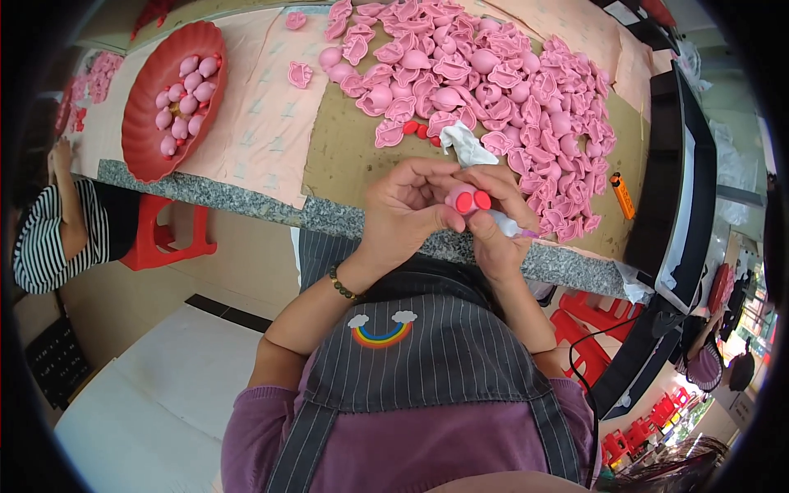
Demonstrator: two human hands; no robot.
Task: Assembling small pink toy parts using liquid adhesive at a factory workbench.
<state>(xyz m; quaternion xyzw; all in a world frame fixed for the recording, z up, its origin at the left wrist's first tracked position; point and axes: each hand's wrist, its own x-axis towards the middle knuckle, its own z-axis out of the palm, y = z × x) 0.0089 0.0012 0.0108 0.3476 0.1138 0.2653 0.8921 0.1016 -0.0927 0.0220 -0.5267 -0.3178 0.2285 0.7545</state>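
The pink piece under inspection is held up between the person's two hands, just above the near edge of the counter. Two red discs sit side by side on its near face. The left hand grips from the left, thumb and fingertips pinched in on the piece. The right hand grips from the right, fingers curled over and thumb directly below the discs. A small white-and-purple item shows at the right palm; its kind cannot be determined.

A crumpled white cloth lies just beyond the hands, with loose red pieces beside it. Behind and to the right, a large heap of pink moulded parts covers much of a brown board. An orange-and-black implement lies near the heap's right side.

Well to the left, a red scalloped dish contains round pink pieces. The person wears a beaded bracelet on the left wrist and a striped apron. At far left, a co-worker in a striped top is beside a red stool.
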